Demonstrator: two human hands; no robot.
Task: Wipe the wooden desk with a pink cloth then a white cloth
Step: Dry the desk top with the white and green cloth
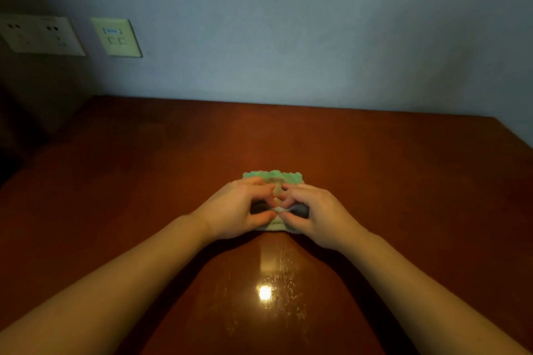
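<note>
From the head camera, both hands meet over a small folded cloth [274,176] lying on the desk [144,181], about mid-width and nearer the person than the wall [288,37].

The left hand [239,207] has its fingers [259,186] curled down and inward, the thumb tucked below them, so fingers and thumb pinch a fold of the cloth. The right hand [314,216] mirrors it, fingers bent and thumb drawn in, gripping the same bundle from the other side. The fingertips of the two hands nearly touch at the centre. Both forearms are bare and angle in from the lower corners.

The cloth is bunched into a thick pad. Its far edge shows beyond the knuckles, nubbly and pale with a greenish cast, and a pale strip peeks out under the thumbs. In this dim light its true colour is hard to judge, perhaps white. Darker grey folds sit under each palm.

The desk is glossy red-brown wood with a bright lamp glare [264,292] between the forearms. Two socket plates [116,37] sit on the wall at the upper left.
</note>
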